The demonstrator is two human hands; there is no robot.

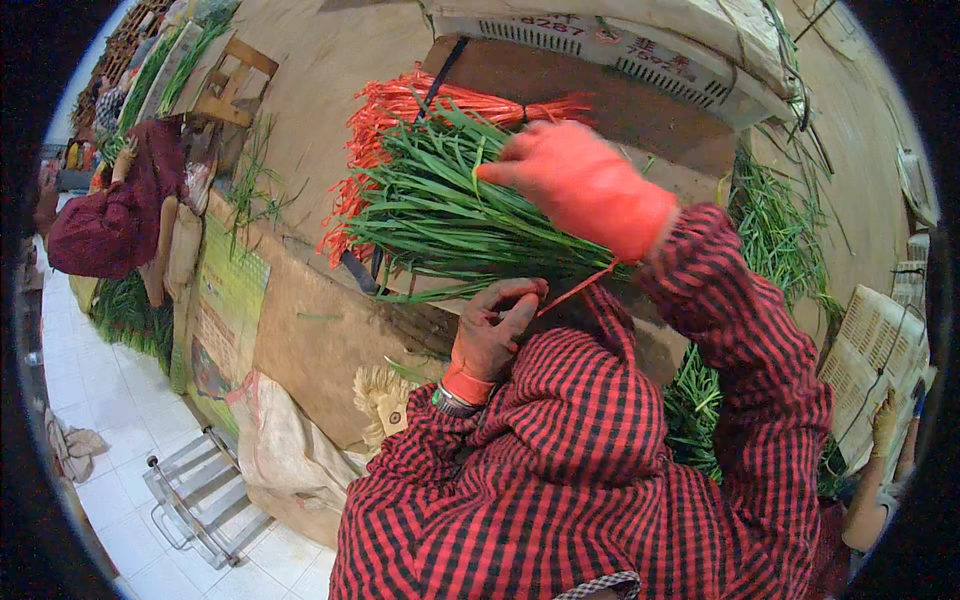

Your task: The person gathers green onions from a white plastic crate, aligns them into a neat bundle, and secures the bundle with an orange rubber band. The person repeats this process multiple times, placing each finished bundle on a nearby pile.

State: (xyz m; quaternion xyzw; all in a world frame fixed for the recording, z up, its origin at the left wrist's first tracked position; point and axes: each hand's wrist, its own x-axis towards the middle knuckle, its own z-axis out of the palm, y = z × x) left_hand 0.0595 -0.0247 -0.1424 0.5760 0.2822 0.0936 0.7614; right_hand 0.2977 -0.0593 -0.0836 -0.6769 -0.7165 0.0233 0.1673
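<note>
A bunch of green Chinese chives point(442, 217) lies before me with its leaf ends fanned to the left. My left hand point(487, 330), in a stained orange glove, pinches the end of a thin red tie string point(577, 289) at the near edge of the bunch. That string slants up to the bunch beneath my right wrist. Over the leaves is my right hand point(581, 184), in a bright orange glove and slightly blurred. Its thumb tip touches or nearly touches a yellowish leaf point(478, 169); whether the fingers grip it is unclear.
Behind the chives lies a thick bundle of red ties point(390, 105) under a black strap. A white slatted crate point(667, 67) stands at the far side. Loose chives point(780, 217) are heaped at right. A person in maroon point(112, 217) is at left, another person's arm point(870, 480) at right.
</note>
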